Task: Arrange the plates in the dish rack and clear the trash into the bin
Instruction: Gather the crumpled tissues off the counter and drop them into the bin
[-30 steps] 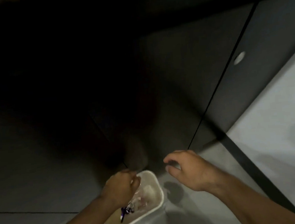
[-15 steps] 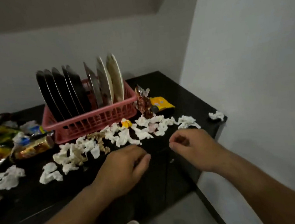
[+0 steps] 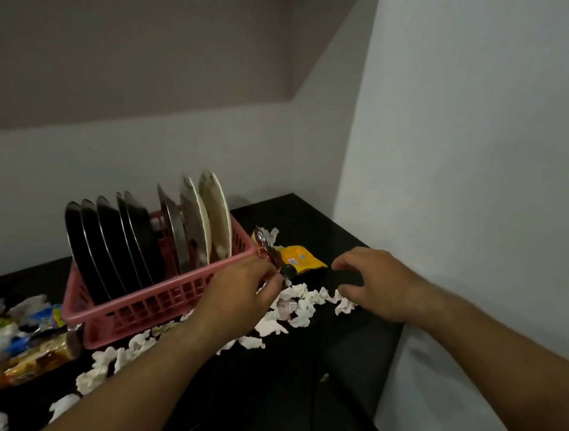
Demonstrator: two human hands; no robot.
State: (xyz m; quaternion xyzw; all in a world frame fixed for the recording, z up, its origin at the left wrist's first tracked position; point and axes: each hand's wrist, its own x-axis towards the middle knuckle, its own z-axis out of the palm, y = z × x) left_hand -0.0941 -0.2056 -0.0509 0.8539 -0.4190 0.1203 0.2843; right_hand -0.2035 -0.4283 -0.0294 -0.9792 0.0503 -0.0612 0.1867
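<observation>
**Plates racked, trash step in hand**

Foil packets [image 3: 31, 361] lie at the left. The plates [image 3: 113, 244] stand in the pink dish rack [image 3: 139, 307]. The left hand [image 3: 238, 295] reaches the brown wrapper [image 3: 267, 247], but I cannot tell if it pinches. The right hand [image 3: 375, 283] hovers loosely curled and empty over the tissue scraps [image 3: 298, 310]. The next move probably needs a firm grip, then the bin, which is unseen.
</observation>
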